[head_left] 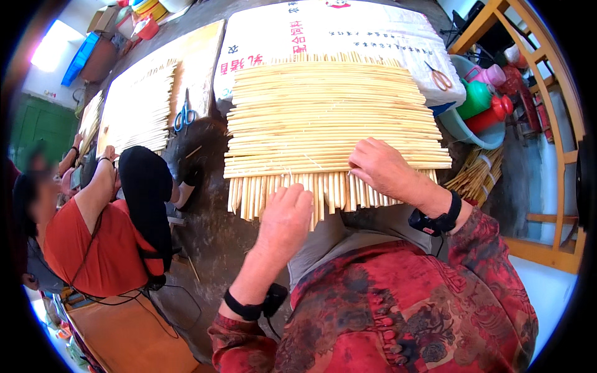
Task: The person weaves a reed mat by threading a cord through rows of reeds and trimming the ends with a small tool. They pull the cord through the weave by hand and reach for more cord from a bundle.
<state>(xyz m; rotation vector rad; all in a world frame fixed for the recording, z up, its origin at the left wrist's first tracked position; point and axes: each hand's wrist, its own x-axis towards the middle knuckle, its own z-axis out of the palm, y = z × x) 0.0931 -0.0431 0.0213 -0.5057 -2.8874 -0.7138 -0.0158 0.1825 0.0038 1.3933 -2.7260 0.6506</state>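
Observation:
In front of me lies a mat of pale yellow stalks (336,118), laid side by side in rows and bound with white string (312,163). Along its near edge, a layer of stalks (329,186) runs crosswise, their cut ends pointing toward me. My left hand (286,214) is closed in a pinch at this near edge, a piece of white string at its fingertips. Further right, my right hand (380,165) rests over the lowest long stalks, fingers pinched together with a bit of white string showing beside them. Its palm side is hidden.
White printed sacking (373,31) covers the table under the mat, with scissors (439,77) on it. To the left, a co-worker in red (93,248) sits at another stalk mat (140,99) near blue-handled scissors (185,115). A basin (463,127), a stalk bundle (479,174) and a wooden frame (553,99) stand right.

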